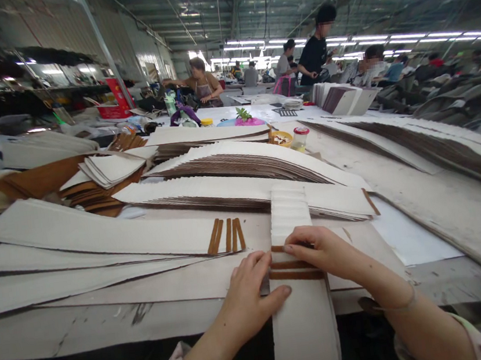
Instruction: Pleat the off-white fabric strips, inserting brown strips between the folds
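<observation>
A long white panel (pixel 303 330) runs away from me across the table edge, its near end hanging toward my lap. Several narrow brown strips (pixel 296 275) lie crosswise on it, one behind another. My right hand (pixel 321 249) pinches the farthest brown strip (pixel 277 249) against the panel, thumb and fingertips together. On the panel's left edge rests my left hand (pixel 253 286), fingers stretched and thumb spread over the surface. Beyond the strips, the panel's far part (pixel 289 212) looks ridged, as if several ends overlap.
Left of my hands, white panels (pixel 98 235) fan out, with several loose brown strips (pixel 225 235) on the top one. Fanned stacks (pixel 241 188) lie behind. A yellow bowl (pixel 281 138) and a red-lidded jar (pixel 300 137) stand farther back. Co-workers (pixel 314 48) are across the room.
</observation>
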{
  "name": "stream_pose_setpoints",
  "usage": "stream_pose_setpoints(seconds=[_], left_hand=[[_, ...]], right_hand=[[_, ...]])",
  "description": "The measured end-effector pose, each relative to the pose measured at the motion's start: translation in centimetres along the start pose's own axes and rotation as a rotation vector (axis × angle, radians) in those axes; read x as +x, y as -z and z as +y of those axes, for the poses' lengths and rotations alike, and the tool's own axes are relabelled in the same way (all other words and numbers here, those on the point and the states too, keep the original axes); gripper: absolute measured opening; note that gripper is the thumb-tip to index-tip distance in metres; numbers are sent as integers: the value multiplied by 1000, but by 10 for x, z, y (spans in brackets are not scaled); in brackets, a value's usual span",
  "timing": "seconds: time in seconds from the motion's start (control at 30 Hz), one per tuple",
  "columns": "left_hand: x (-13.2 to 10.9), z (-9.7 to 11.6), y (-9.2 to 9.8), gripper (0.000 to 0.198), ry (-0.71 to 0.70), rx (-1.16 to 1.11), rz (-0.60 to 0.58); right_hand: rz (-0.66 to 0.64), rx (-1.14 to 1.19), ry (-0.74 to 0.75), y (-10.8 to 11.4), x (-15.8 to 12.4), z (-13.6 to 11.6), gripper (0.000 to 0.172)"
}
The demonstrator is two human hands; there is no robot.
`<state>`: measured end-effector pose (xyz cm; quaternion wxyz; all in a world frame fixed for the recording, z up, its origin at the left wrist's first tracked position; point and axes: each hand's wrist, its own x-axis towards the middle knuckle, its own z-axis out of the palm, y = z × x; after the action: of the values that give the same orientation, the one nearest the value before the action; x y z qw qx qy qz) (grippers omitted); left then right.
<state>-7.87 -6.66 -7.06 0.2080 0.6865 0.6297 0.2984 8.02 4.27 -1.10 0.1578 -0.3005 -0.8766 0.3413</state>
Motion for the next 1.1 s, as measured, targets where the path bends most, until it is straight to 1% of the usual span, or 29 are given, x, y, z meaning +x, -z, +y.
stream_pose_setpoints(seconds=[0.07,0.1,0.2,0.27,0.33,0.4,0.47,0.53,0.6,0.67,0.73,0.77,0.83,0.87,0.9,0.93,1.0,1.03,1.1], left_hand=[[1,1,2,41,-16,-36,-15],[1,1,3,37,-22,-54,-22],[2,2,5,34,-29,-103,-34],[3,2,6,35,-22,-125,-40],[3,3,6,35,-15,-144,-43],[4,2,6,34,-11,-158,-43],[3,1,5,33,-11,-173,-38],[3,0,3,29,-10,-195,-18],[1,-1,3,21,-18,-241,18],[-3,0,4,15,-39,-329,52],[-10,2,6,15,-53,-470,59],[-15,3,8,15,-38,-563,50],[-26,1,11,19,38,-769,46],[-32,-1,13,21,85,-867,64],[-39,-4,17,24,125,-955,102],[-46,-9,23,26,153,-1031,164],[-62,-21,45,29,199,-1137,343],[-71,-27,62,30,229,-1168,460],[-91,-36,108,31,308,-1153,726]], right_hand=[[18,192,-89,3,-3,4,32],[47,321,-141,4,-4,7,35],[200,718,-260,10,-9,19,45],[300,872,-304,12,-13,27,48],[370,933,-321,10,-17,32,48],[386,959,-314,4,-21,34,49],[360,909,-308,-6,-25,33,53],[333,741,-297,-16,-28,31,55],[346,535,-271,-24,-30,30,55],[364,427,-257,-29,-31,30,57],[358,449,-285,-31,-31,32,61],[340,488,-303,-32,-31,33,63],[314,571,-321,-34,-31,35,65],[310,598,-324,-35,-31,37,66],[310,611,-323,-37,-32,38,65],[317,612,-322,-38,-32,40,65],[336,595,-319,-41,-33,44,64],[341,590,-315,-43,-33,46,64],[344,579,-299,-44,-32,49,63]])
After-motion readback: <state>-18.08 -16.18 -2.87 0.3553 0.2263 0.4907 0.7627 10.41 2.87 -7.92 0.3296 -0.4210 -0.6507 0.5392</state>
